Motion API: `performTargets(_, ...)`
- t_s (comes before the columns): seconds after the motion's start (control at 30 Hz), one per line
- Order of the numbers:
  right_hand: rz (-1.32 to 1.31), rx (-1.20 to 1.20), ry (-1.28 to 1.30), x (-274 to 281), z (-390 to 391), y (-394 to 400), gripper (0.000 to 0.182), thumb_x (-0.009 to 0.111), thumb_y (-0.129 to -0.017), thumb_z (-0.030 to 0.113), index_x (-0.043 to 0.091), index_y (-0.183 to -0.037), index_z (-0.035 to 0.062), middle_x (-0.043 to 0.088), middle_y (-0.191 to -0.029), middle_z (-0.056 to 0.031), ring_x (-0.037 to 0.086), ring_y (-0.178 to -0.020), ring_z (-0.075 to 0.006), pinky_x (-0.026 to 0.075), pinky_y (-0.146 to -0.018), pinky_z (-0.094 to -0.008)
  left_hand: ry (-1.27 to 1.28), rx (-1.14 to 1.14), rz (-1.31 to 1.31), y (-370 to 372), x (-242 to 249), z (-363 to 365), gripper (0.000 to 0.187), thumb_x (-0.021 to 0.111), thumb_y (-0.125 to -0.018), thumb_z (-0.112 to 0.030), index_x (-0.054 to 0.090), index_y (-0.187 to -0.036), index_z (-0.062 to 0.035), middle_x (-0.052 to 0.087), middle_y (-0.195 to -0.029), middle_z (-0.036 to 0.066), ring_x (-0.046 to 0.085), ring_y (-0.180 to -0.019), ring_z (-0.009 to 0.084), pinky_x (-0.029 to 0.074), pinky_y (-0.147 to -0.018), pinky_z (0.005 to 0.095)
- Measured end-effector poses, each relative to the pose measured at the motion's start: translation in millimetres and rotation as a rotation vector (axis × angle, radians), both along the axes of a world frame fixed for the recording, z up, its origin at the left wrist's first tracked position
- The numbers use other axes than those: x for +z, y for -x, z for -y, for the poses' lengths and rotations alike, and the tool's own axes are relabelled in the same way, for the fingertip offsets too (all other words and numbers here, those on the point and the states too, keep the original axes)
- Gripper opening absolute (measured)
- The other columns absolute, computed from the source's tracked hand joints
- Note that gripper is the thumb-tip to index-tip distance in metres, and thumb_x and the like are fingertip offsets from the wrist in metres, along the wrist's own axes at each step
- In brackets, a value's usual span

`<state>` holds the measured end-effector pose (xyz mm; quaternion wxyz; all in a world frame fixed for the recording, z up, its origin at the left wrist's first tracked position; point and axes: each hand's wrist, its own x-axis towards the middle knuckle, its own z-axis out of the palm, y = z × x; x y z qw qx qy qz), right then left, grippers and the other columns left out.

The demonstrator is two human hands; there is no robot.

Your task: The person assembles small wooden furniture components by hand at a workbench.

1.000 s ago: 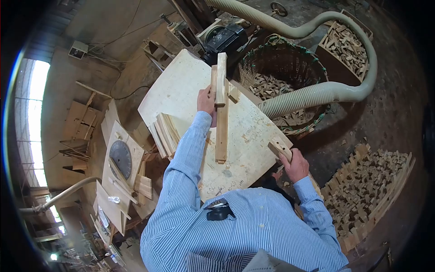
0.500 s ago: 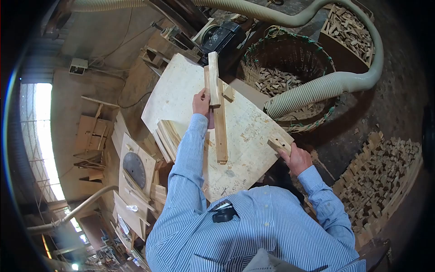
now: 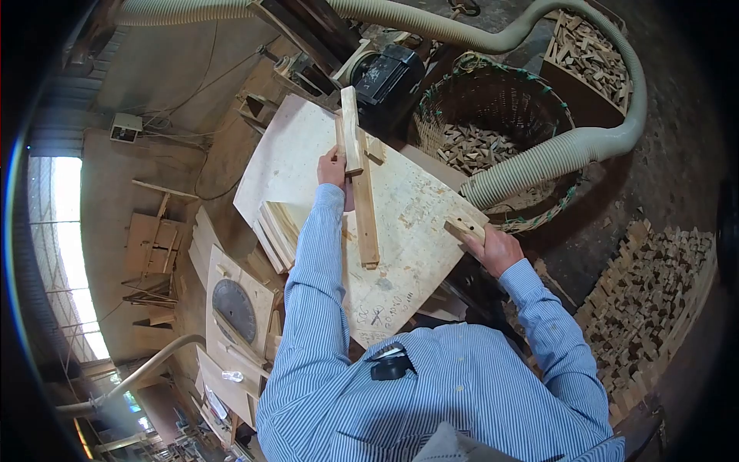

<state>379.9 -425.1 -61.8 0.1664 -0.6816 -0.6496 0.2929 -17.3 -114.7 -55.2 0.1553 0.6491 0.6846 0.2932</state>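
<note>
A pale work board (image 3: pixel 408 254) lies in front of my body. On it, a long wooden strip (image 3: pixel 366 223) runs lengthwise, with a lighter upright wooden piece (image 3: pixel 351 127) at its far end and a small block (image 3: pixel 375 149) beside it. My left hand (image 3: pixel 332 167) has its fingers closed around the left side of these pieces. At the board's right corner, my right hand (image 3: pixel 496 249) grips a short wooden piece with dark holes (image 3: pixel 466 227). Several stacked boards (image 3: pixel 279 231) rest left of my left forearm.
A black motor (image 3: pixel 389 73) stands beyond the board. A wicker basket (image 3: pixel 566 123) of offcuts and a ribbed hose (image 3: pixel 539 158) are at the right. Stacked wood blocks (image 3: pixel 654 292) cover the lower right floor. A round saw blade (image 3: pixel 233 309) is at the left.
The view has shifted slightly, so the board and both hands appear a little further left. The holds look the same.
</note>
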Motion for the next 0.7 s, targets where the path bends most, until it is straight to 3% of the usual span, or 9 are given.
performTargets(0.63,0.065,-0.037,0.001,3.5,-0.4,3.0,0.069,0.051,-0.103,0.065,0.065,-0.113,-0.0023,0.075,-0.093,-0.0283,0.075,-0.089,-0.0464,0.060,-0.084,-0.0557,0.032,0.031,-0.003,2.4,-8.1,-12.6,0.049,0.074,-0.095,-0.032,0.071,-0.138,-0.0091,0.071,-0.116,0.026,0.070,-0.110,0.0367,0.055,-0.100,0.0456)
performTargets(0.7,0.041,-0.045,-0.001,11.3,0.7,3.0,0.070,0.052,-0.103,0.065,0.065,-0.114,-0.0022,0.075,-0.094,-0.0282,0.075,-0.090,-0.0460,0.059,-0.085,-0.0555,0.109,0.000,0.135,-3.6,0.0,-4.6,0.051,0.073,-0.095,-0.029,0.069,-0.141,-0.0088,0.070,-0.117,0.025,0.069,-0.113,0.0365,0.053,-0.103,0.0448)
